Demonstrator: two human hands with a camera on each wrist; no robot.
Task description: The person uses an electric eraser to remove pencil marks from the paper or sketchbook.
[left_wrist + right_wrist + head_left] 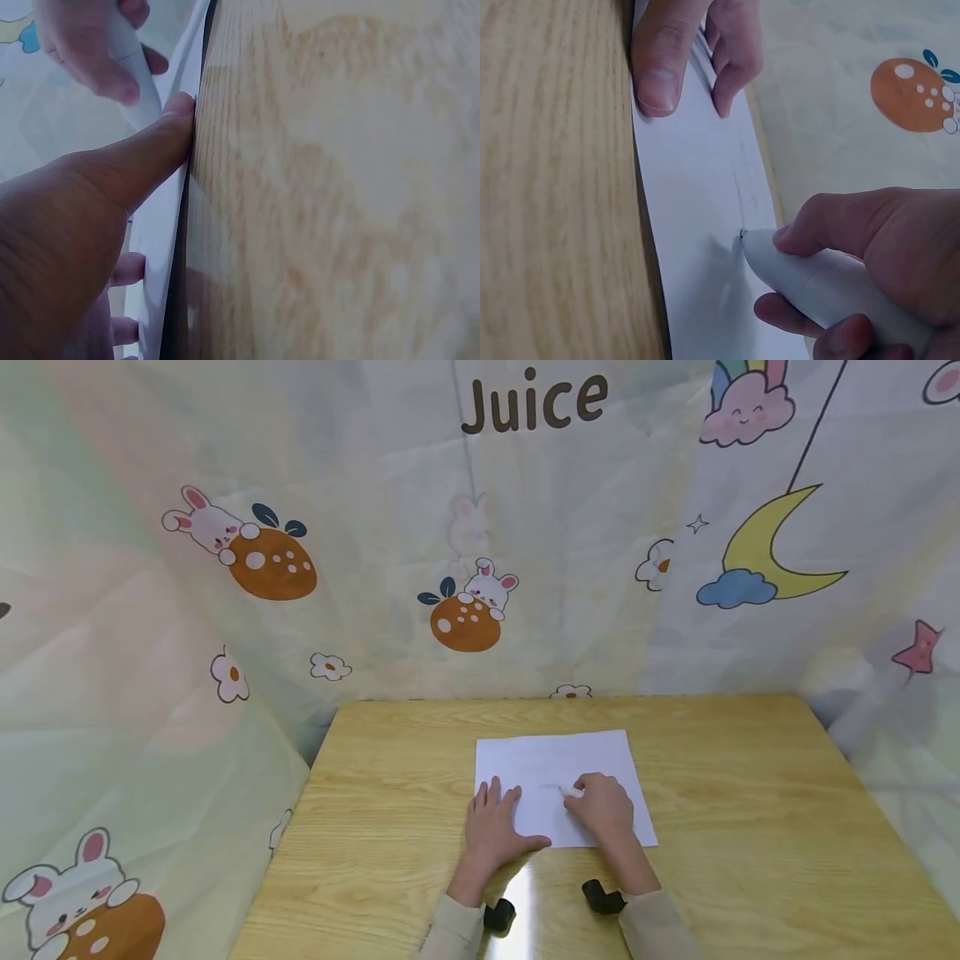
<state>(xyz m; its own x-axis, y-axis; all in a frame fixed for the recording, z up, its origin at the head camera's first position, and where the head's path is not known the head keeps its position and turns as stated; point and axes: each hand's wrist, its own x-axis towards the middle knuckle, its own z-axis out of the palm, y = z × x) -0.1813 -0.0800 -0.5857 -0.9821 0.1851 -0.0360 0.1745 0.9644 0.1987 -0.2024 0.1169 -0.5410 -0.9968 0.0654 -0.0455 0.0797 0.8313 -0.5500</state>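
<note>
My right hand (604, 807) grips a thick white pen-shaped tool (821, 285) with a tapered nose. Its small dark tip meets a sheet of white paper (551, 756), right at faint grey lines (742, 176) on it. On the left part of the sheet rests my left hand (495, 827), fingers spread and thumb along the near edge. In the left wrist view, the left thumb (150, 161) presses at the paper's edge, and the tool (135, 64) shows beyond it in the right hand.
The paper lies on a light wooden table (375, 827). Behind and beside it hangs a curtain (375, 527) printed with rabbits, fruit and a moon. A black wrist device sits by each sleeve, one at left (499, 916) and one at right (602, 897).
</note>
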